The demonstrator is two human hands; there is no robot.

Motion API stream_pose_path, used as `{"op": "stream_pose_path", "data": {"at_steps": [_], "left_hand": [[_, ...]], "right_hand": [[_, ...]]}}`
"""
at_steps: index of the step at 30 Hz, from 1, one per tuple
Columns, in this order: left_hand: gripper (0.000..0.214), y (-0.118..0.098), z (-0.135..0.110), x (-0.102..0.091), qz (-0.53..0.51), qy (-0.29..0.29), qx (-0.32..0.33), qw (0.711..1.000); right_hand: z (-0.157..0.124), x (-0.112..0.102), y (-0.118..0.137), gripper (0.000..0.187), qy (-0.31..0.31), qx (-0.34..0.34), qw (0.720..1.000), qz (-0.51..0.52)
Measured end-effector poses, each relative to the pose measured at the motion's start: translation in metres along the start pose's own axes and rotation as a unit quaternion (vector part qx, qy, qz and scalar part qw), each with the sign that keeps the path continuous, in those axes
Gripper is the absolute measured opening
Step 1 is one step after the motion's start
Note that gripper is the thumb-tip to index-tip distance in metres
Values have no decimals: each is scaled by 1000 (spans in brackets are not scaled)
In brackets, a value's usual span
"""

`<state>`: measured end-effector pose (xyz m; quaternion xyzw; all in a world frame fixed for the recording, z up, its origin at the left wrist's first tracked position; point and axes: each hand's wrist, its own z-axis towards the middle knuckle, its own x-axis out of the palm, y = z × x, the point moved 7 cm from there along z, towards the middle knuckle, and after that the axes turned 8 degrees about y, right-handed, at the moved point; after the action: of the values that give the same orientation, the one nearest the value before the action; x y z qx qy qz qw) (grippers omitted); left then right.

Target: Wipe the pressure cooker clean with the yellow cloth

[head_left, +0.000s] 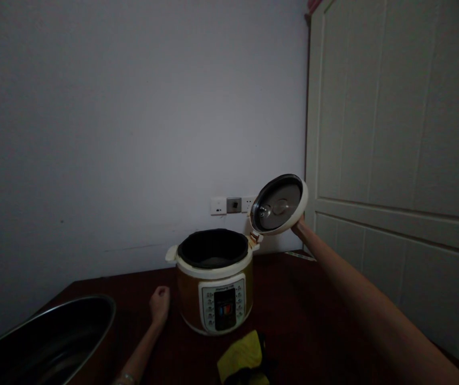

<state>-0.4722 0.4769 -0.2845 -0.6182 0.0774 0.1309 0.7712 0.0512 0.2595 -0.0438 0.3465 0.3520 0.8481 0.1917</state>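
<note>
An electric pressure cooker [215, 299] with a brownish-gold body and a button panel stands on the dark red table. Its hinged lid [281, 203] is swung up to the right, the metal underside facing me. My right hand [299, 226] reaches behind the lid's lower right rim and holds it; most of the fingers are hidden there. The dark inner pot [213, 248] shows in the cooker's mouth, its bottom in shadow. To the left of the cooker, my left hand [160, 303] rests on the table, curled into a fist, apart from the cooker body.
A large dark basin with a shiny rim [109, 307] occupies the lower left. In front of the cooker lies a yellow and black cloth [243, 355]. Wall sockets [233, 205] sit behind the cooker. A white panelled door [373, 160] stands on the right.
</note>
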Motion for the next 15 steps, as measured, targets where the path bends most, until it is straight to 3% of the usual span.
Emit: {"op": "stream_pose_path", "data": {"at_steps": [15], "left_hand": [[14,2,-2,3,-16,11,19,1000]], "right_hand": [[3,24,11,21,12,-61,998,7]]}}
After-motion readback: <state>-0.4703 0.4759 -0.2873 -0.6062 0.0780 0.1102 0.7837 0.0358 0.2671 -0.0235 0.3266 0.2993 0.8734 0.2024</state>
